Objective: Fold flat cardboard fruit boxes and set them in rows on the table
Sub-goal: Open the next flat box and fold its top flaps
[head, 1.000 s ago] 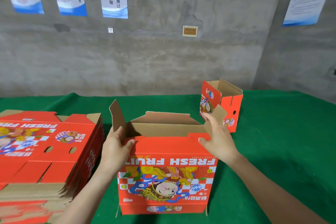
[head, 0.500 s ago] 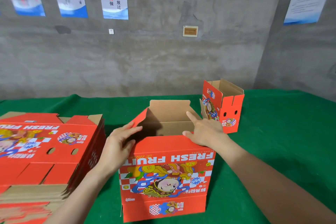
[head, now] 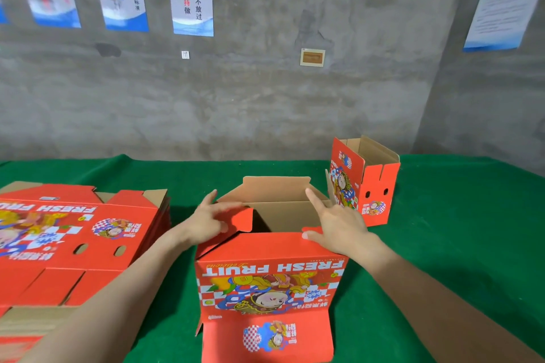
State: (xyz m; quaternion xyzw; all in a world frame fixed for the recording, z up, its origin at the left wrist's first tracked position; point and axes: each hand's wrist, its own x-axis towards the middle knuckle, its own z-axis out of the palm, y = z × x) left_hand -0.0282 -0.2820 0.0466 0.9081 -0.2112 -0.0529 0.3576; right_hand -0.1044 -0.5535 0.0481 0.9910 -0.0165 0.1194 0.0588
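Head | left hand (head: 206, 222) flat on box (head: 269, 289) flap | right hand (head: 339, 225) spread on rim

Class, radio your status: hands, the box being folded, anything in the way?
Left hand open on side flap. Right hand open on box rim. Box upright, top open. Nothing blocking.

A surface (head: 460, 250) covered in dark green felt-like cloth carries three lots of cardboard. On its left side lies a thick stack of flat red printed cardboard blanks (head: 67, 233), and the topmost one reads FRESH FRUIT upside down. At the near middle, just beside the stack, stands a red printed cardboard box (head: 271, 289) with its top open and brown inside showing. Behind it to the right a second red cardboard box (head: 374, 194) stands upright, top open, well apart from the stack
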